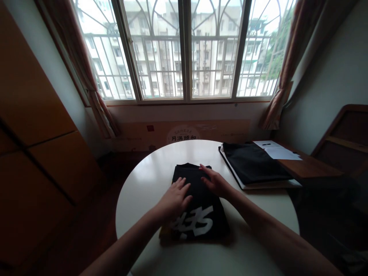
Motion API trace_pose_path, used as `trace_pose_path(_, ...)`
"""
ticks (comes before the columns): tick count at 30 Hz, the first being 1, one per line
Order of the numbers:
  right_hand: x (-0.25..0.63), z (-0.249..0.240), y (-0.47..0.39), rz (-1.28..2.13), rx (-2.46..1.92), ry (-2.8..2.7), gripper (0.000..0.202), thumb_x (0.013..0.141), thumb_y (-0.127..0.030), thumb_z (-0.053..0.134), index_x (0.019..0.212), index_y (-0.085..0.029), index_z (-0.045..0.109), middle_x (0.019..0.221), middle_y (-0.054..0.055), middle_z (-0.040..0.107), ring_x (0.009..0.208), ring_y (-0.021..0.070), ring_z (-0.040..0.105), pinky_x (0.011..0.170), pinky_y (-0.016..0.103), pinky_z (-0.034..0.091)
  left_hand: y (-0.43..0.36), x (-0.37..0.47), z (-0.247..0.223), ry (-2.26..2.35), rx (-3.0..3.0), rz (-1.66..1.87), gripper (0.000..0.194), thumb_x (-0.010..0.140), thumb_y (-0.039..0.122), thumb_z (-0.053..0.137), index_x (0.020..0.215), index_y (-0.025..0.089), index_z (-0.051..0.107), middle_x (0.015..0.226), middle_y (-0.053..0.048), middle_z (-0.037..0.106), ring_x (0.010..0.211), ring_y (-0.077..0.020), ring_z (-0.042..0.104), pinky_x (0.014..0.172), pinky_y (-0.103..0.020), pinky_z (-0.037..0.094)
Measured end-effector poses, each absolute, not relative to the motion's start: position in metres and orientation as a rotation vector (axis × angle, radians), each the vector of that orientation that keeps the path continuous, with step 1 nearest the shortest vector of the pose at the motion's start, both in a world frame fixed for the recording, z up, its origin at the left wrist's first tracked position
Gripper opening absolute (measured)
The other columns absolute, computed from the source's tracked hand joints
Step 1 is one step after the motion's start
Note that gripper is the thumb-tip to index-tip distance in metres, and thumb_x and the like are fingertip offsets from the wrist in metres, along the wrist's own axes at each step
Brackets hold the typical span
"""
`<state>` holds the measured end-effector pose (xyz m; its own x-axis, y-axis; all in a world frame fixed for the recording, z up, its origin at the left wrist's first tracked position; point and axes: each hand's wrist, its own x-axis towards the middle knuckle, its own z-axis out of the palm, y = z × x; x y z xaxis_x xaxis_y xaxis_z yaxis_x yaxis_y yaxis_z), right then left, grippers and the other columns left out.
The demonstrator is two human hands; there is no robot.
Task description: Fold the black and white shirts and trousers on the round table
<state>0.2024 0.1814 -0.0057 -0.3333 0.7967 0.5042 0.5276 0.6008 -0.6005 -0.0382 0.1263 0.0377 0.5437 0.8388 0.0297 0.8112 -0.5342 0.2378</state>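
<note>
Fingers (180,181) loosely apart, clamped on nothing. Left hand (174,197) and right hand (217,184) over the folded black garment (199,197) on the table (140,195); contact unclear. Sideways pressure could skew its loose layers. Count: two hands, one garment, one table, one dark cloth (253,163) right, one paper sheet (278,151).

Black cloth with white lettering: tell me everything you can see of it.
The black cloth looks like soft fabric, folded into a flat bundle. Bold white lettering, partly hidden, crosses its near end, and dull yellow shows at its near left corner. It lies on the round white table. The left hand is over its left side, the right hand over its far right part; whether both touch it is unclear.
</note>
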Motion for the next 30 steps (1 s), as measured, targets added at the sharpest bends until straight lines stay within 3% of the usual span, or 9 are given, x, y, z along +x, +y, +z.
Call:
trace_pose_path(2,0.191,-0.006,0.172,0.504,-1.017,-2.082,0.069,0.095,-0.030,0.054,0.159,-0.015,0.035,0.154,0.016,0.051,0.142,0.0286,0.050,0.118,0.048,0.041,0.152,-0.043,0.029,1.636,2.508,0.115,0.063,0.102,0.042,0.043,0.154,0.007,0.042,0.164,-0.021,0.031,0.154,-0.0359,0.025,0.125,-0.052,0.026)
trace_pose_path(5,0.171,-0.007,0.157,0.558,-1.133,-2.250,0.074,0.096,-0.037,0.055,0.160,-0.009,0.031,0.163,0.019,0.035,0.152,0.0324,0.033,0.124,0.051,0.030,0.183,-0.040,0.013,1.757,2.489,0.042,0.064,0.103,0.041,0.039,0.157,0.007,0.037,0.165,-0.020,0.029,0.155,-0.0341,0.025,0.126,-0.053,0.023)
trace_pose_path(11,0.157,-0.002,0.145,0.471,-1.363,-2.548,0.076,0.099,-0.051,0.048,0.161,-0.011,0.030,0.167,0.014,0.026,0.157,0.0330,0.016,0.128,0.054,0.008,0.215,-0.038,0.003,1.846,2.453,0.062,0.065,0.104,0.044,0.031,0.159,0.010,0.031,0.168,-0.018,0.022,0.156,-0.0341,0.021,0.125,-0.059,0.018)
trace_pose_path(17,0.165,-0.003,0.158,0.418,-1.660,-2.435,0.075,0.103,-0.057,0.032,0.161,-0.009,0.029,0.169,0.012,0.020,0.158,0.0312,0.012,0.128,0.051,0.008,0.203,-0.038,0.013,1.957,2.601,0.164,0.062,0.104,0.037,0.035,0.156,0.004,0.038,0.167,-0.020,0.022,0.157,-0.0346,0.015,0.127,-0.058,0.011)
trace_pose_path(20,0.168,-0.006,0.164,0.411,-1.727,-2.377,0.075,0.102,-0.056,0.032,0.161,-0.010,0.029,0.170,0.011,0.019,0.158,0.0300,0.012,0.128,0.049,0.009,0.170,-0.028,0.019,1.914,2.664,0.174,0.062,0.103,0.035,0.037,0.154,0.000,0.040,0.167,-0.022,0.023,0.157,-0.0339,0.017,0.128,-0.053,0.016)
trace_pose_path(24,0.170,-0.013,0.173,0.403,-1.790,-2.297,0.075,0.102,-0.055,0.035,0.162,-0.011,0.029,0.170,0.010,0.019,0.158,0.0298,0.012,0.127,0.051,0.010,0.117,-0.018,0.016,1.558,2.621,0.079,0.066,0.102,0.045,0.037,0.158,0.010,0.036,0.166,-0.016,0.027,0.156,-0.0311,0.023,0.126,-0.050,0.024)
trace_pose_path(30,0.178,-0.022,0.186,0.393,-1.834,-2.195,0.074,0.102,-0.053,0.039,0.162,-0.011,0.029,0.170,0.013,0.019,0.158,0.0329,0.012,0.126,0.054,0.013,0.086,-0.032,0.013,1.465,2.545,0.002,0.071,0.101,0.053,0.038,0.160,0.014,0.032,0.168,-0.014,0.021,0.157,-0.0315,0.016,0.127,-0.056,0.016)
